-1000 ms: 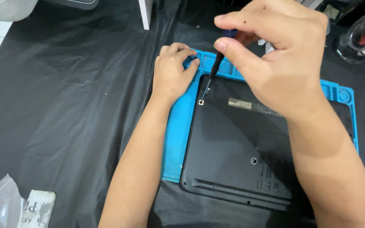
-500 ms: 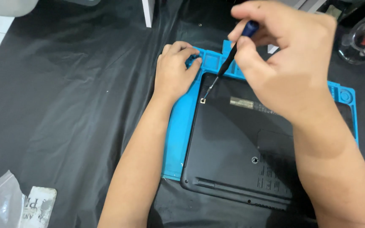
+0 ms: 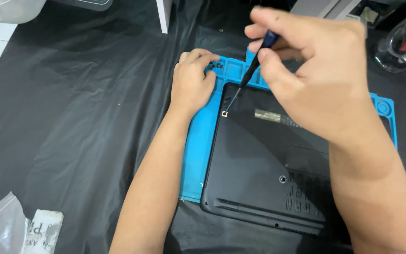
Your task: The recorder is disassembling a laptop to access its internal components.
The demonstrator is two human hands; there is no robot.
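clear plastic bag (image 3: pixel 1 226) with white label (image 3: pixel 43 230) bottom left; pale rectangular sticker (image 3: pixel 267 115) on black laptop (image 3: pixel 259 178).

A black plastic sheet (image 3: pixel 71 117) covers the worktop. At the lower left corner lies a clear plastic zip bag (image 3: pixel 1 226), touching a small white printed packet (image 3: pixel 43 230) beside it. A clear glass jar (image 3: pixel 400 47) holding red-handled items lies at the upper right. A white upright panel edge (image 3: pixel 164 14) stands at the top centre. A translucent plastic container (image 3: pixel 5 8) occupies the upper left corner.
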